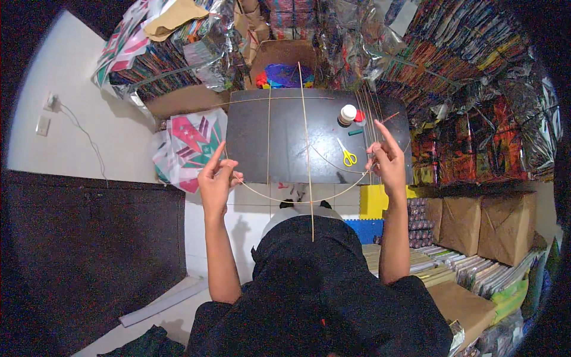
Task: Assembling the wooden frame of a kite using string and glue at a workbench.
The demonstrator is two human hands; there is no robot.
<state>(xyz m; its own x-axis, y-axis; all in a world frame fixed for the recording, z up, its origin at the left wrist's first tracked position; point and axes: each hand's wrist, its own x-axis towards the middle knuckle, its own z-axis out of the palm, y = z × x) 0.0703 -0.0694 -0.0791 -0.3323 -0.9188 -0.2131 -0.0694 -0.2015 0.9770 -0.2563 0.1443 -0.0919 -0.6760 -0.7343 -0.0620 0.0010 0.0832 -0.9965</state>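
Observation:
Between my two hands a thin pale stick, like a bamboo strip (285,202), bends into a shallow downward curve. My left hand (217,181) pinches its left end, with the index finger stretched up. Its right end is pinched in my right hand (389,166), whose index finger also points upward. A long straight stick (308,172) crosses the middle of the curve and runs from over the table toward my lap. Whether the two are tied at the crossing I cannot make out. Yellow-handled scissors (349,157) lie on the dark table (250,149) near my right hand.
A white-capped bottle (347,114), a red item (359,117) and a small green piece (355,132) are on the table, with several thin sticks (366,107) at its right. Printed plastic sheets (193,143) hang at its left. Stacked bundles (458,47) and brown packages (505,226) crowd the right.

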